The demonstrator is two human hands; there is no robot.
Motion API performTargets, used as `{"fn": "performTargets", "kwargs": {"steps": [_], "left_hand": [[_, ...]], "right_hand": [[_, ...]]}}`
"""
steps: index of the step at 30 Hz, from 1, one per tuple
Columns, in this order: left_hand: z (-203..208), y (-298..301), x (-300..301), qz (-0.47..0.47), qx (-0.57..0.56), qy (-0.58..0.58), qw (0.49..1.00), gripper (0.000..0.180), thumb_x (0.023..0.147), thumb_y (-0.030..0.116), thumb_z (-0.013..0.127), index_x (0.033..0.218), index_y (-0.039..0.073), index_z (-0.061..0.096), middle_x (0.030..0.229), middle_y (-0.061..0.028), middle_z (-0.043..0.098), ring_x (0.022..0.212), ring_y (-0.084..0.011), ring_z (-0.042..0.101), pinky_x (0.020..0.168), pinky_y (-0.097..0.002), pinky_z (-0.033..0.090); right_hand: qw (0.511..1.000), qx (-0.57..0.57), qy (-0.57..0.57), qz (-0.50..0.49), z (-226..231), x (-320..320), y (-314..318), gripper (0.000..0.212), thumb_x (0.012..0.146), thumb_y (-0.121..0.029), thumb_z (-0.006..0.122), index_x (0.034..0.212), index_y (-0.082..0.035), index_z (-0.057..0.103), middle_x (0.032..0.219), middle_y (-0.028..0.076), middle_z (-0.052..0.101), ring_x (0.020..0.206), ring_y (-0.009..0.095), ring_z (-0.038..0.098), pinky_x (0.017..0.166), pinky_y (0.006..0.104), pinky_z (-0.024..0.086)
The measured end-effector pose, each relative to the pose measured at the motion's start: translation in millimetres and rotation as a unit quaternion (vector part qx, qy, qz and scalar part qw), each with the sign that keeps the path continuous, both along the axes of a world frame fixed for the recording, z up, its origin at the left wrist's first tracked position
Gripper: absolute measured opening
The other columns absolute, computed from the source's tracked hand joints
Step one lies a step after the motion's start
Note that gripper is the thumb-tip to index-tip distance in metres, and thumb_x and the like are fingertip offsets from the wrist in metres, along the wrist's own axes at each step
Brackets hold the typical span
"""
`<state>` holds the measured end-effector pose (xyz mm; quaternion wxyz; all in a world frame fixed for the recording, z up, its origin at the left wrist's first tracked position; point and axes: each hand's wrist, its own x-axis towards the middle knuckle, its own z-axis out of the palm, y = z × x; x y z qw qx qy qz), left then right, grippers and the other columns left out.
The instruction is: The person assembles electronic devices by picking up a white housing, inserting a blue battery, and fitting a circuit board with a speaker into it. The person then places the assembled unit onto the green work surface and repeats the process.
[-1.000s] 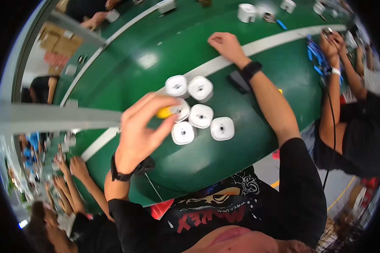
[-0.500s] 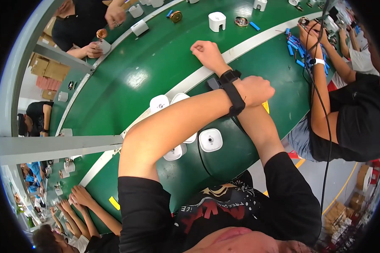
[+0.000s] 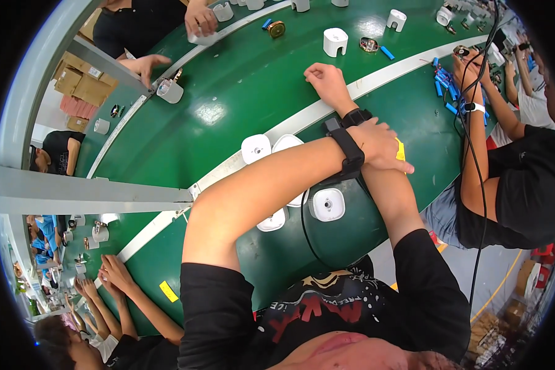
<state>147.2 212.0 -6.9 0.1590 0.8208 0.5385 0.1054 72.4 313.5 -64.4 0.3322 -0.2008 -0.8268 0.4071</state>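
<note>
My forearms cross above the green work surface (image 3: 277,259). My left hand (image 3: 379,145) lies over my right forearm just behind the wrist, its fingers and thumb apart. Beyond it, my right hand (image 3: 328,81) hovers over the white rail (image 3: 314,114) with its fingers curled, and nothing shows in them. Both wrists wear black straps, and a black cable (image 3: 304,228) runs down from there. Beneath my left forearm sit several white rounded-square housings, including one (image 3: 256,148) by the rail and another (image 3: 328,205) nearer me; the forearm partly hides some of them.
On the far belt stand a white slotted housing (image 3: 335,42), a copper coil part (image 3: 276,29) and a blue cell (image 3: 387,53). A grey post (image 3: 92,190) juts in from the left. Co-workers sit on both sides; blue cells (image 3: 444,83) lie beside the right one.
The view has shifted, so the scene sits farther right. My left fingers have spread from a fist. Across the belt, a co-worker's hand has come off a white housing, leaving it standing there.
</note>
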Motion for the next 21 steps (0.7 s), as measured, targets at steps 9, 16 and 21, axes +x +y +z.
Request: {"fn": "performTargets", "kwargs": {"steps": [9,16,21], "left_hand": [[55.7,-7.9,-21.4,0.019,-0.183,0.017,0.983,0.090,0.086,0.080,0.030,0.105,0.002,0.071,0.104,-0.0219,0.068,0.101,-0.0400,0.064,0.091,-0.0513,0.046],[136.8,-27.9,-70.6,0.121,0.089,-0.028,0.988,0.058,0.088,0.059,0.051,0.114,0.009,0.067,0.102,-0.0155,0.070,0.096,-0.0363,0.066,0.082,-0.0455,0.052],[92.8,9.8,-194.3,0.243,0.124,0.055,0.961,0.045,0.083,0.040,0.063,0.122,0.017,0.062,0.121,-0.0129,0.064,0.104,-0.0338,0.064,0.088,-0.0448,0.052]], "right_hand": [[0.994,0.051,-0.081,-0.045,2.8,-14.4,-16.1,0.015,0.085,-0.013,0.064,0.090,-0.001,0.071,0.079,0.010,0.072,0.074,0.020,0.070,0.072,0.0334,0.055],[0.990,0.133,0.052,-0.016,-9.9,-6.0,53.6,0.020,0.086,-0.020,0.064,0.094,-0.003,0.072,0.082,0.010,0.073,0.076,0.021,0.070,0.072,0.0340,0.054],[0.986,-0.015,0.039,-0.160,89.2,38.7,83.1,0.027,0.085,-0.028,0.064,0.095,-0.004,0.073,0.085,0.013,0.073,0.083,0.026,0.071,0.079,0.0369,0.053]]}}
